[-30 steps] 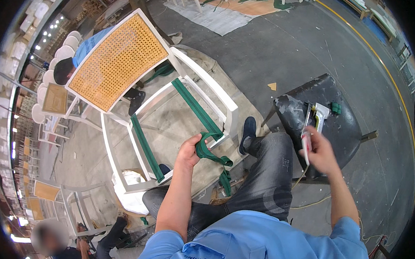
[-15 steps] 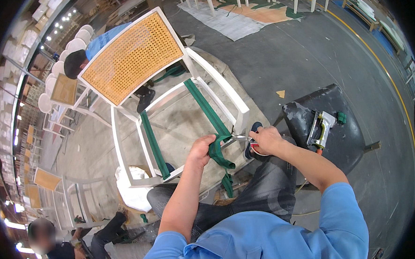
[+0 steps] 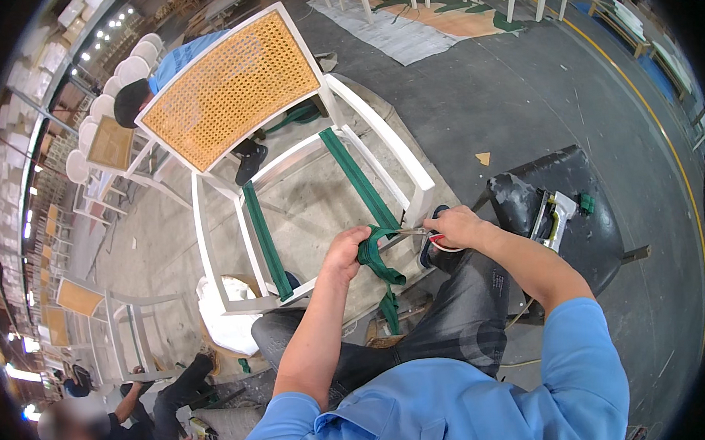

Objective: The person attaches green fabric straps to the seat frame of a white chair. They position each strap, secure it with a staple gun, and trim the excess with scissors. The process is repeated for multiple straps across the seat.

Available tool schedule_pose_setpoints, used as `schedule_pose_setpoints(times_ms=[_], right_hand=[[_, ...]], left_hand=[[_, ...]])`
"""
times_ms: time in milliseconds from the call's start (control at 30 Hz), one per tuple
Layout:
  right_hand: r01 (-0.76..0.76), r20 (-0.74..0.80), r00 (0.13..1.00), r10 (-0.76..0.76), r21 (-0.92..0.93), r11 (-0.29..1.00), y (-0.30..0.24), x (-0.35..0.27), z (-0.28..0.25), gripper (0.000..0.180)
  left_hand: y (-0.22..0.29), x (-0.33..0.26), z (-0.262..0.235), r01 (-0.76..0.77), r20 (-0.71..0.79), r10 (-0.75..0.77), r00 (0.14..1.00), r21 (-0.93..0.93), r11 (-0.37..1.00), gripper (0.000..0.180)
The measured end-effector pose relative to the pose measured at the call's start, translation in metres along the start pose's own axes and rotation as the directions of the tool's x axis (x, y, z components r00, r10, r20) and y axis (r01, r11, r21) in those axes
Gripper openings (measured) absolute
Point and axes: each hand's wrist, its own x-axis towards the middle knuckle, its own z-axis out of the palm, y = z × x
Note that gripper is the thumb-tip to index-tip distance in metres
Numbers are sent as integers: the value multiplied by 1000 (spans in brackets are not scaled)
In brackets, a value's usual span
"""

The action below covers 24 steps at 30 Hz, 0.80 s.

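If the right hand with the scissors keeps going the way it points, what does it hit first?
Probably the green woven strap bunched in the left hand; the scissors' tips in the right hand already look about there, though depth is unclear.

We note a chair frame (image 3: 220, 251) of white-painted wood — smooth, matt; back panel (image 3: 230, 91) woven cane; green strap (image 3: 362, 183) — woven cloth.

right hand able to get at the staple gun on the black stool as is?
Probably not yet: the right hand holds scissors at the green webbing. The path to the staple gun looks unobstructed.
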Motion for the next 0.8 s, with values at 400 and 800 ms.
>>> schedule_pose_setpoints(times_ms=[400,800], right_hand=[[-89,-6,996,90,34,995,-32,7,11,45],[-1,-28,1000,5,119,993,-58,-6,-1,44]], left_hand=[[-5,3,4,-18,25,20,999,-61,998,18],[-3,-3,-26,-173,-12,174,985,-179,968,19]])
